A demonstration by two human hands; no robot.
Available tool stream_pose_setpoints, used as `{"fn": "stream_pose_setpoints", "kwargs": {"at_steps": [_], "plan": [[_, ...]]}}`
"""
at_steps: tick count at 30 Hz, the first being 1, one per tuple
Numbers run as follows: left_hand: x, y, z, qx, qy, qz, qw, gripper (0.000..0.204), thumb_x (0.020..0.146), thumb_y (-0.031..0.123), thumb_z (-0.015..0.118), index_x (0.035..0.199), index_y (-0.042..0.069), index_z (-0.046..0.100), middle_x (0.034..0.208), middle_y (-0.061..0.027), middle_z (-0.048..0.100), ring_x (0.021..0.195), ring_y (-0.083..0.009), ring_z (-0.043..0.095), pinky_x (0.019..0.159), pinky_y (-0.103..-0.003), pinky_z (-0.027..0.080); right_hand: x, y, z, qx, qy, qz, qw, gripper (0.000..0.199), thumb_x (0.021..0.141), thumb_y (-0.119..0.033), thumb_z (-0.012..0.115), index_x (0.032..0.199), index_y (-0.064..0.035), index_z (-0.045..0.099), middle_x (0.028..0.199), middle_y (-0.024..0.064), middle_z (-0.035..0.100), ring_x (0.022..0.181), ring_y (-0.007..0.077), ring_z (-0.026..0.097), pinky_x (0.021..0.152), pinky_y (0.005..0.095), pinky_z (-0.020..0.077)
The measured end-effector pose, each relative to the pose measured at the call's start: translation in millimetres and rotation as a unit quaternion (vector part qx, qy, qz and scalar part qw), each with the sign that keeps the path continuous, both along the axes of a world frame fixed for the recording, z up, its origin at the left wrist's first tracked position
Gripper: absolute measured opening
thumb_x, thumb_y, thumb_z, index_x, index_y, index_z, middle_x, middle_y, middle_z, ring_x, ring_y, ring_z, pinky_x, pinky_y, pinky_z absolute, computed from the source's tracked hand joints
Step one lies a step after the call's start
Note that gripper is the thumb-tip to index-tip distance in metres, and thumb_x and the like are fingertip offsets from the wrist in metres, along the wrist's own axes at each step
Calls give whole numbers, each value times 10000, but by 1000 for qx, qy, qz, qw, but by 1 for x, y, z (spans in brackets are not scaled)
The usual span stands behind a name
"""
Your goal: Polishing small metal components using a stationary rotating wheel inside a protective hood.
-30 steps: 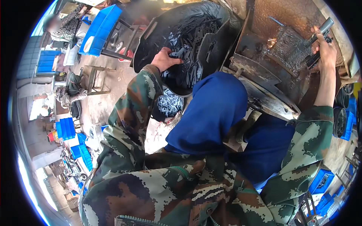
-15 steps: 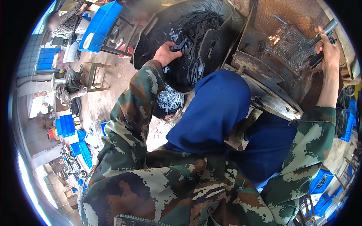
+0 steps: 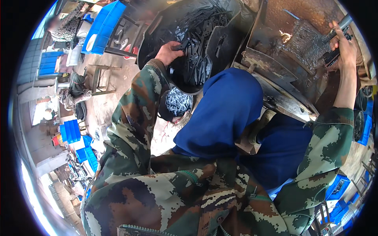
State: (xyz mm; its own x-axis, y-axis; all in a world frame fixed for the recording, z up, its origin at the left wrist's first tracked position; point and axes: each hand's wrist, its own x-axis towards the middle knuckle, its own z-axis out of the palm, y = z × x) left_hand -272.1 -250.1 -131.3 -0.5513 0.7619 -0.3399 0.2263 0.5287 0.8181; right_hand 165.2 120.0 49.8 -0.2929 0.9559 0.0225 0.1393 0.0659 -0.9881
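Over the left side of a black tub [image 3: 147,45], my left hand [image 3: 168,53] is closed with thumb and fingers on a dark flat metal piece [image 3: 181,46]. Below it lie many loose dark and shiny metal strips [image 3: 201,47]. At the far right my right hand [image 3: 345,46] is wrapped round a grey cylindrical handle [image 3: 345,23]. Close under that hand is a dark ridged part [image 3: 331,58], partly hidden by the fingers. Both stand over a brown, wet-looking metal tray [image 3: 271,23] with a dark, glistening patch [image 3: 305,47].
A small dark bucket of shiny strips [image 3: 179,102] stands below the tub, beside my blue-clad knee [image 3: 222,110]. A worn metal plate edge [image 3: 267,67] borders the tray. Leftward are a blue bin [image 3: 103,27], a wooden stool [image 3: 103,78] and another person [image 3: 65,31].
My left hand has drawn slightly left and away from the middle of the strips, keeping the dark piece. My right hand has shifted a little to the right and up with the handle.
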Motion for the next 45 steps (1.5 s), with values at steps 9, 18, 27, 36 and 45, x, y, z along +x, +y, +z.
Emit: {"fn": "stream_pose_setpoints", "kwargs": {"at_steps": [9,18,27,36,45], "plan": [[-4,4,-11,-47,108,-6,993,378,789,69,775,1123,8,609,919,-43,671,823,-116,632,770,-260,525,0,-6,3,14,9,1,1000,394,1002,-103,503,1356,71,505,1158,94,647,563,61,393,518,229,372],[-5,8,-16,-76,168,-25,983,394,777,90,773,1123,8,605,937,-63,679,836,-123,642,778,-265,528,4,0,3,19,-5,-2,1000,398,1003,-116,509,1354,71,506,1185,90,641,565,57,390,524,227,373],[46,25,39,-203,306,-48,929,710,699,373,801,1248,-23,591,1117,-200,686,1058,-285,668,952,-341,497,8,-5,1,12,0,-8,1000,402,1005,-113,500,1362,74,498,1180,81,641,571,57,388,530,225,375],[38,18,45,-235,313,-33,920,740,715,399,783,1284,-25,574,1168,-240,661,1137,-339,630,996,-382,476,-2,-8,2,19,7,6,1000,401,1005,-115,494,1360,71,505,1148,68,644,573,57,390,531,226,372],[43,17,50,-224,327,-57,917,724,738,394,786,1298,-7,564,1163,-249,656,1128,-374,623,985,-405,479,10,14,-7,15,23,6,1000,386,990,-147,536,1326,43,549,999,61,624,555,64,405,519,238,376]]}}
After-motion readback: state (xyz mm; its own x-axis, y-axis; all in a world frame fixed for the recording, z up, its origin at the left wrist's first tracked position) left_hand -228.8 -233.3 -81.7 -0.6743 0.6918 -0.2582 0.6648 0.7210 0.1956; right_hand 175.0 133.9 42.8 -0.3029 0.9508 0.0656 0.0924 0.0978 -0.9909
